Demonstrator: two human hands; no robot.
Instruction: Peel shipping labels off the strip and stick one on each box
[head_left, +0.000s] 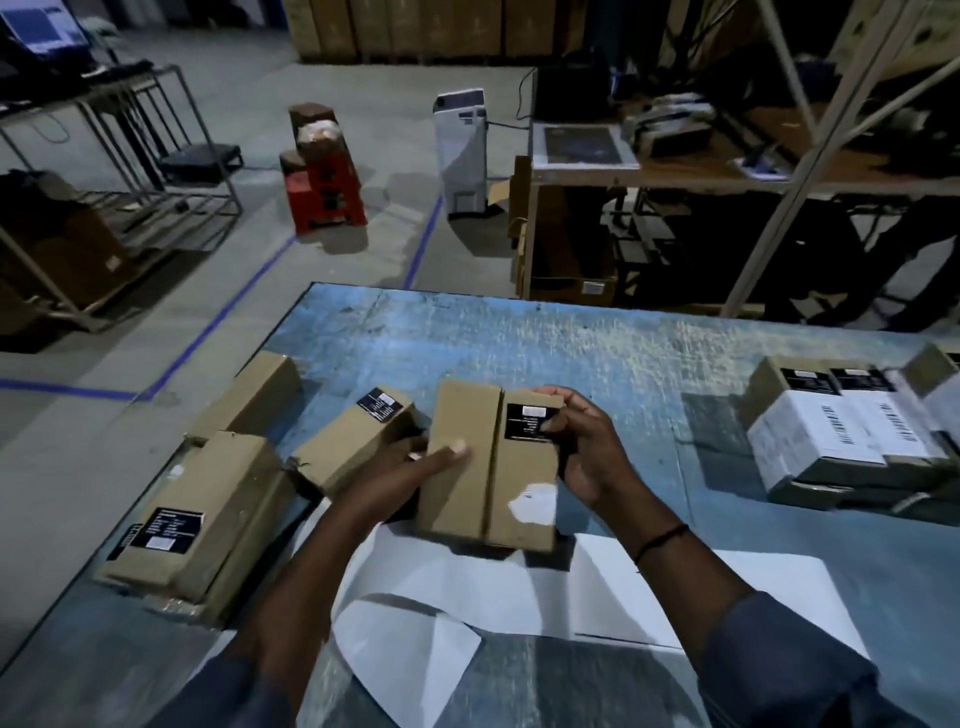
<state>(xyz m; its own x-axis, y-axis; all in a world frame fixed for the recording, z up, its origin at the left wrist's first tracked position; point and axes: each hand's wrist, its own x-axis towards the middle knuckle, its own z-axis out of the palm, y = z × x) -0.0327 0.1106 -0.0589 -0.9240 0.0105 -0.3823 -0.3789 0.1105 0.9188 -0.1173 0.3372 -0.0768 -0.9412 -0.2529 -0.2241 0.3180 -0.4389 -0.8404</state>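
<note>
Over the blue worktop (597, 353), the left hand (410, 470) gripped a cardboard box (457, 501); the right hand (589, 452) clasped its labelled side.

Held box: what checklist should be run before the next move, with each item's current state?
1. Grip on box by left hand and right hand: ok.
2. Black label on box: ok.
3. Shipping label on box: cannot tell; only a blurred white patch shows.
4. Strip within reach, below the hands: ok.
5. Left boxes shipping-labelled: not ok, none visible.
6. Right stack shipping-labelled: ok, barcodes show.
</note>
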